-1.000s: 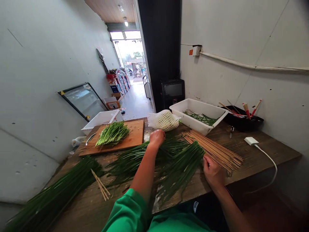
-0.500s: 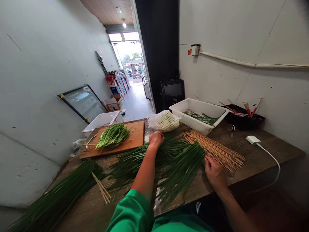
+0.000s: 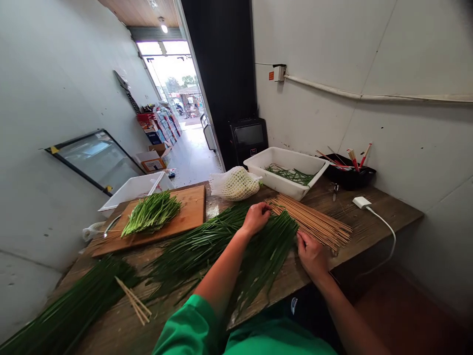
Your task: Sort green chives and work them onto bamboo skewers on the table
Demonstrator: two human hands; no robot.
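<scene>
Long green garlic chives point(image 3: 271, 246) fan across the middle of the wooden table, their cut ends toward my right hand point(image 3: 312, 252). That hand is closed, thumb and fingers pinched at the edge of the bunch. My left hand point(image 3: 255, 218) lies over the top of the chives, its fingers curled together; what they pinch, if anything, is too small to make out. Just beyond both hands rests a pile of thin bamboo skewers point(image 3: 314, 222). Another heap of chives point(image 3: 199, 241) spreads to the left of my left forearm.
A cutting board point(image 3: 195, 207) bears cut stalks point(image 3: 151, 213). Behind are a foam-netted bundle point(image 3: 236, 183), a white tub point(image 3: 284, 185) with greens and a black bowl point(image 3: 345, 177). A charger point(image 3: 361, 202) sits right; loose skewers point(image 3: 133, 301) and more chives point(image 3: 74, 305) lie left.
My left hand has moved right across the chives, closer to my right hand and the skewer pile. My right hand stays by the bunch. The view has turned slightly right.
</scene>
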